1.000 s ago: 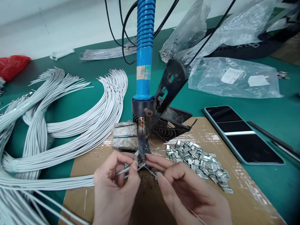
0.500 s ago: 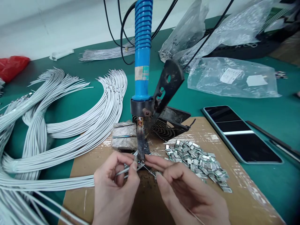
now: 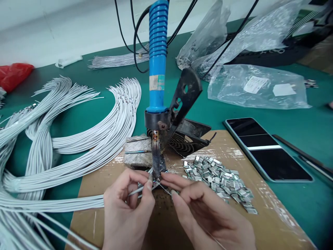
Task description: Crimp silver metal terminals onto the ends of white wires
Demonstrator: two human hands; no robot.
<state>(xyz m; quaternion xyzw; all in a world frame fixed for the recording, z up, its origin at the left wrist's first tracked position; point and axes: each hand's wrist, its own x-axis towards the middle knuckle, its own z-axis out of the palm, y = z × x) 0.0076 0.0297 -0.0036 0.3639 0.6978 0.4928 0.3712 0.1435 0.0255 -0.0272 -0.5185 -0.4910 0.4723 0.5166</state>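
Observation:
A blue-handled soldering iron [image 3: 157, 93] hangs tip down in a black stand [image 3: 185, 92]. Just below and left of its tip, my left hand [image 3: 127, 211] is closed, pinching white cables [image 3: 88, 202] from a bundle that runs off to the left. My right hand [image 3: 210, 211] is closed on a thin solder wire [image 3: 163, 188], which slants up toward the tip. Its outstretched fingertips reach the spot by the tip; whether they also grip a small part there is hidden. Small metal connectors [image 3: 218, 178] lie heaped beyond my right hand.
Bundles of white cable [image 3: 99, 132] cover the left. A cleaning pad [image 3: 137, 158] and a small black fan [image 3: 186, 139] sit behind the tip. A phone [image 3: 267, 149] and tweezers-like tools [image 3: 304, 152] lie right of the cardboard [image 3: 91, 225]. Plastic bags [image 3: 234, 93] lie behind.
Almost nothing differs. My right thumb has shifted very slightly to the left along the solder wire; my left hand stays in place with the cables.

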